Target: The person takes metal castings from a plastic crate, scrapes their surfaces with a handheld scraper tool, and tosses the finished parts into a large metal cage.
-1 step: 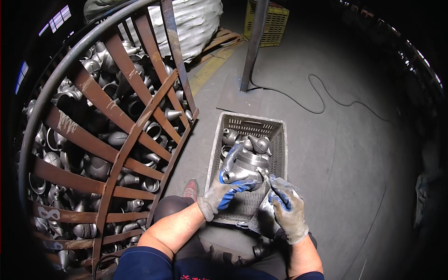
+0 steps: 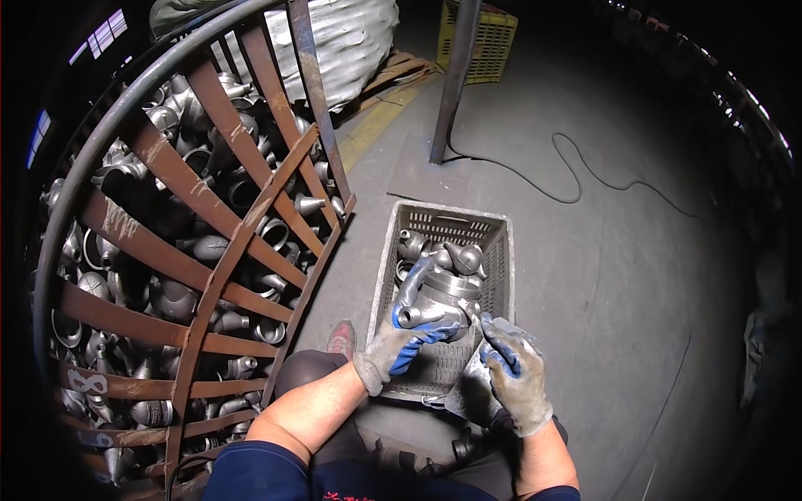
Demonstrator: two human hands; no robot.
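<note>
- While seated low on the floor, a person in dark blue clothing works with both forearms reaching forward, a knee and a reddish shoe (image 2: pixel 340 338) showing beneath the left arm.
- Their left hand (image 2: pixel 399 344), in a grey glove with blue fingers, is closed around a heavy silver metal casting (image 2: pixel 436 301), a rounded valve-like body with a short spout, held just above the near end of a grey plastic crate (image 2: pixel 494 250).
- Their right hand (image 2: pixel 516 376), gloved the same way, is curled shut on a crumpled grey sheet, possibly abrasive paper (image 2: pixel 474 380), with its fingertips touching the casting's right side.
- More castings of the same kind lie in the far half of the crate, which sits on bare concrete.
- To the person's left stands a tall rusty metal cage (image 2: pixel 209 200) packed with many similar silver castings.
- Farther off, a black cable (image 2: pixel 568 179) snakes across the floor past a steel post (image 2: pixel 455 79), with a yellow crate (image 2: pixel 480 37) and a white bulk sack (image 2: pixel 351 42) on a pallet beyond.
- Risk, as I judge it: the casting looks heavy for a one-handed grip; if the glove slips, it could drop onto the crate's parts or the shoe nearby.
</note>
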